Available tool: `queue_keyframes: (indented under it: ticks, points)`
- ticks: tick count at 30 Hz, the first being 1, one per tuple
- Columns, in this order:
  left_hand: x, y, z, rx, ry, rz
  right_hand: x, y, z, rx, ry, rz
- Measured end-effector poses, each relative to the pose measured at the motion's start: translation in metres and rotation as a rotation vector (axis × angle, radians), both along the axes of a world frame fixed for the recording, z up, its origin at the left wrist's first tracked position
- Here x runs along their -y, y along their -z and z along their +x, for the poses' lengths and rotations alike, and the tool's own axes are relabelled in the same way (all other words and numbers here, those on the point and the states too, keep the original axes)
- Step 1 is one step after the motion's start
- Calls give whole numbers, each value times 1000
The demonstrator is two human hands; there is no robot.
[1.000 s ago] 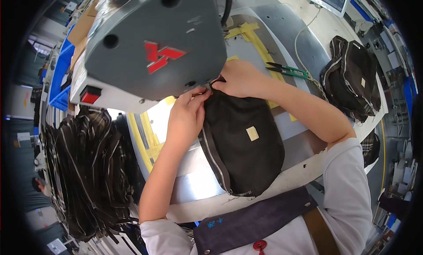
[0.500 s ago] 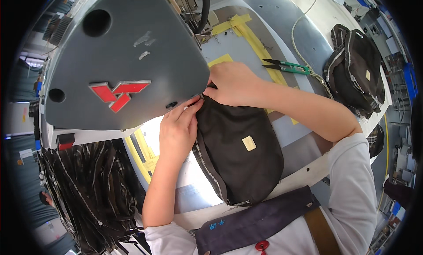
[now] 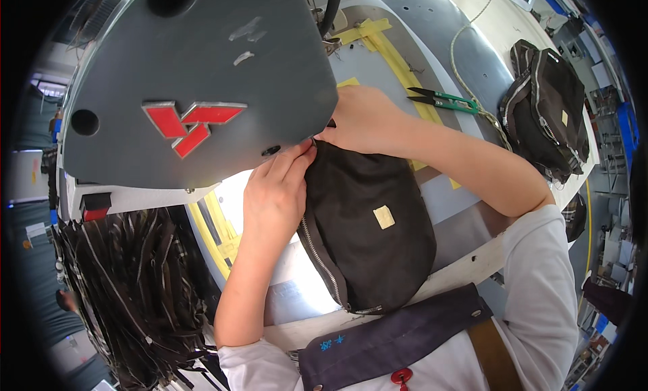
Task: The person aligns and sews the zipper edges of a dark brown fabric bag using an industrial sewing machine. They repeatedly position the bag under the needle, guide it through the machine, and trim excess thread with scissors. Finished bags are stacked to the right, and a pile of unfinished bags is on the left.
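Observation:
A black fabric bag (image 3: 371,229) with a silver zipper and a small tan patch lies on the metal sewing table (image 3: 466,209), its top edge under the big grey sewing machine head (image 3: 196,80). My left hand (image 3: 273,195) pinches the bag's upper left edge by the zipper, close under the machine. My right hand (image 3: 364,121) presses on the bag's top edge from the right, partly behind the machine head. The needle area is hidden.
Green-handled thread snips (image 3: 449,102) lie on the table past my right forearm. A pile of finished black bags (image 3: 547,114) sits at the far right. A thick bundle of black zippers (image 3: 128,290) hangs at the left. Yellow tape strips (image 3: 385,43) mark the table.
The view has moved closer to the machine head, which now fills more of the frame. Both hands stay on the bag's top edge, shifted slightly under the machine.

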State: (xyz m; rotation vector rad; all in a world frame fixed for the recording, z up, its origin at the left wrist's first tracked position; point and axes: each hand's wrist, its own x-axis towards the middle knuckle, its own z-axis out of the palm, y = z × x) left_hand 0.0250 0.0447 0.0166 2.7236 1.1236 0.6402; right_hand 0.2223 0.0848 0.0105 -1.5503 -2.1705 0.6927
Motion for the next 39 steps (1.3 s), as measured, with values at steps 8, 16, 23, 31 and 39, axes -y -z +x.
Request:
queue_keyframes:
  ticks: [8, 16, 23, 31, 39]
  points:
    - [3, 2, 4, -18, -15, 43, -2, 5, 6, -225, -7, 10]
    - [5, 1, 4, 2, -18, 19, -4, 8, 7, -287, -81, 155]
    - [4, 1, 3, -4, -23, 29, 15, 10, 17, 60, -245, 579]
    - [6, 1, 2, -79, -9, 43, 23, 14, 8, 216, -319, 752]
    - [6, 10, -2, 88, -83, -57, 30, 15, 10, 328, -332, 760]
